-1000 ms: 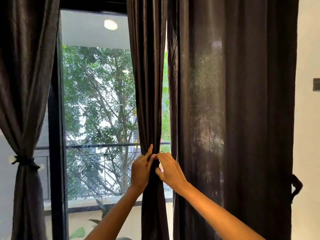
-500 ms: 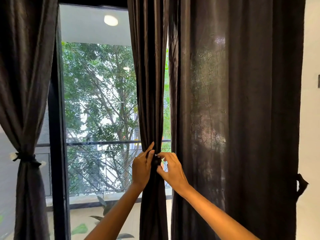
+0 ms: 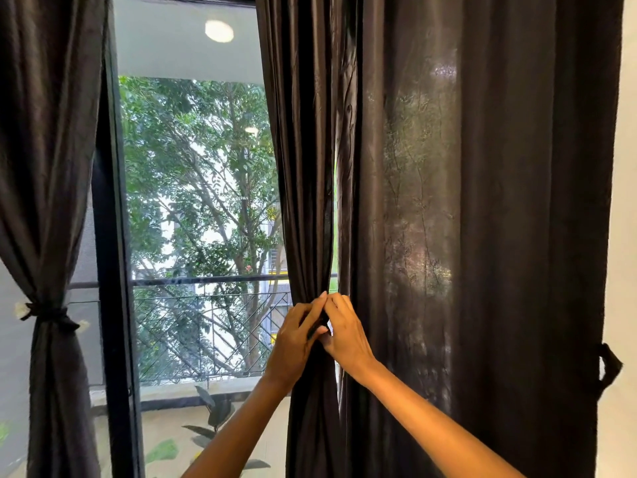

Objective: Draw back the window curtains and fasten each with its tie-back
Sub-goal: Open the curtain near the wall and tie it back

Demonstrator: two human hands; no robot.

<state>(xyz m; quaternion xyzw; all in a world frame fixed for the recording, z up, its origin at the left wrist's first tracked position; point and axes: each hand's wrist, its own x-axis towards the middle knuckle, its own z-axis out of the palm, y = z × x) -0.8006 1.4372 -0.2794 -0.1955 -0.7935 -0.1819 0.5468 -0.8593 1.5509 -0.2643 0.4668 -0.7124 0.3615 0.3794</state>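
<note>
A dark gathered middle curtain (image 3: pixel 303 167) hangs in front of the window. My left hand (image 3: pixel 294 339) and my right hand (image 3: pixel 344 334) meet at its waist and pinch a dark tie-back (image 3: pixel 320 327) wrapped around the bunched cloth; most of the tie is hidden by my fingers. At the far left, another curtain (image 3: pixel 48 167) is cinched by its own tie-back (image 3: pixel 48 313). A wide right curtain (image 3: pixel 482 219) hangs loose, and a dark tie-back loop (image 3: pixel 610 367) dangles at its right edge.
A black window frame post (image 3: pixel 115 270) stands between the left and middle curtains. Beyond the glass are a balcony railing (image 3: pixel 210 281), trees and potted leaves. A pale wall (image 3: pixel 625 236) borders the right curtain.
My two hands have closed together over the tie-back at the middle curtain's waist; the right fingers now curl over it. The camera has shifted slightly right and up.
</note>
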